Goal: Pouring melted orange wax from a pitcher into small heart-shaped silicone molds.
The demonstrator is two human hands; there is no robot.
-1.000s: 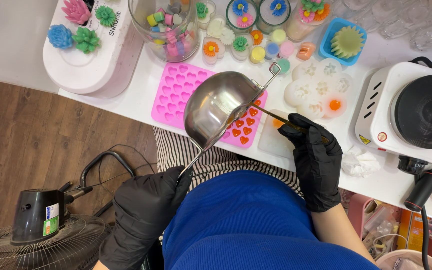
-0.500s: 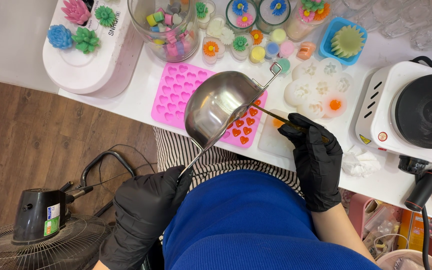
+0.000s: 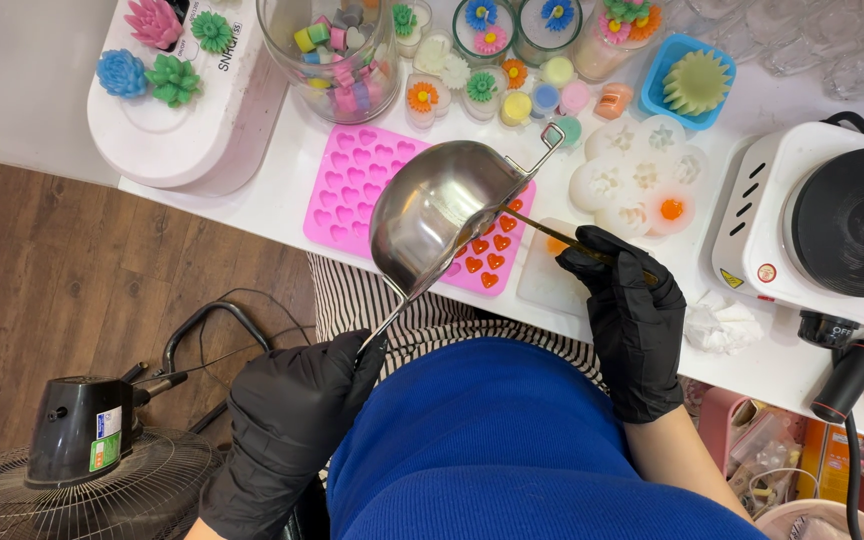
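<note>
My left hand (image 3: 292, 415), in a black glove, grips the long handle of a steel melting pot (image 3: 437, 215) tilted over a pink heart-shaped mould (image 3: 357, 180). Several hearts at the mould's near right corner hold red wax (image 3: 487, 262). In my right hand (image 3: 627, 300), also gloved in black, is a thin wooden stick (image 3: 537, 228) whose tip reaches into the pot's mouth. Right of the pot lies a white flower mould (image 3: 642, 180) with one orange-filled cavity.
A white electric hotplate (image 3: 832, 235) stands at the right, a crumpled tissue (image 3: 720, 325) beside it. A glass jar of coloured wax pieces (image 3: 337, 55), small flower candles and a blue mould (image 3: 692, 80) line the back. A floor fan (image 3: 102, 465) stands lower left.
</note>
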